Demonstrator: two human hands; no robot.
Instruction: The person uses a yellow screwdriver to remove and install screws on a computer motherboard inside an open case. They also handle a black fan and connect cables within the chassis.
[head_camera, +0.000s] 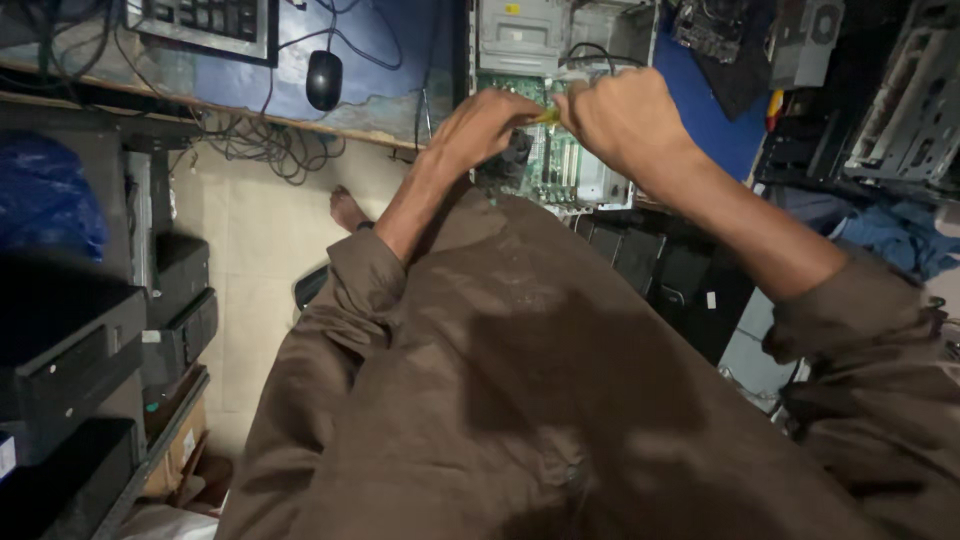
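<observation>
A small yellowish piece (546, 116) is pinched between the two hands, above the green motherboard (548, 165) of an open computer case (560, 45). Most of it is hidden by fingers; what shows runs roughly left to right, and its kind is hard to make out. The left hand (485, 125) grips one end with bent fingers; the right hand (625, 118) is clenched on the other. The board's lower edge disappears behind the person's brown sleeves and lap. To the left, on the blue table (385, 60), a black mouse (323, 79) lies near its front edge, beside a keyboard (205, 22) cut off at the top.
</observation>
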